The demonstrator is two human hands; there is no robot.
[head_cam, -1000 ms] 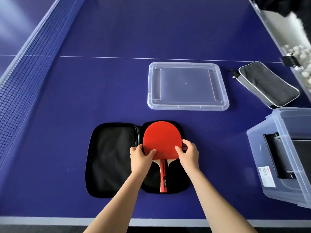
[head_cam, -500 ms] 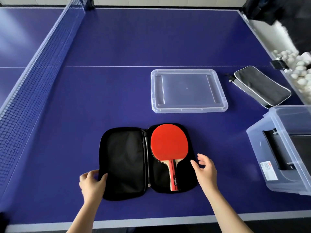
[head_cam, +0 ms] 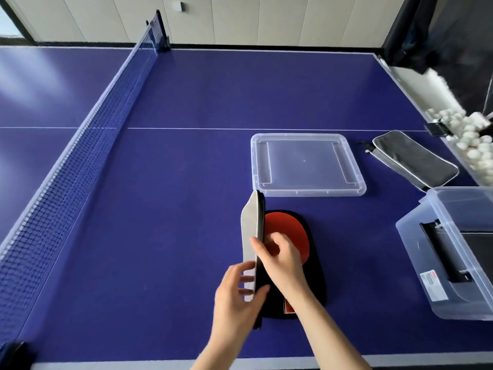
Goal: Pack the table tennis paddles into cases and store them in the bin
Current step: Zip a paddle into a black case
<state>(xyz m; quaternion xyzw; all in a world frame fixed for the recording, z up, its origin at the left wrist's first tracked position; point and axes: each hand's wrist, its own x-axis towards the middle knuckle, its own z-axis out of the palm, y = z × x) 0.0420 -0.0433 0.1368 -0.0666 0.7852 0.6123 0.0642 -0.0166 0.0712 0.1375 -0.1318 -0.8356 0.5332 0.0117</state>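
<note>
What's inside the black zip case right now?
A red-faced table tennis paddle lies in the right half of the black zip case. The right hand covers its lower blade and handle. The left hand holds the lid half upright, so its lining is hidden.

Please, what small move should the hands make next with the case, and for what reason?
Probably fold the flap down over the red paddle. The left hand holds the flap standing upright on edge, the paddle already lies in the case's lower half, and the right hand rests over the paddle, so it should slide out first.
</note>
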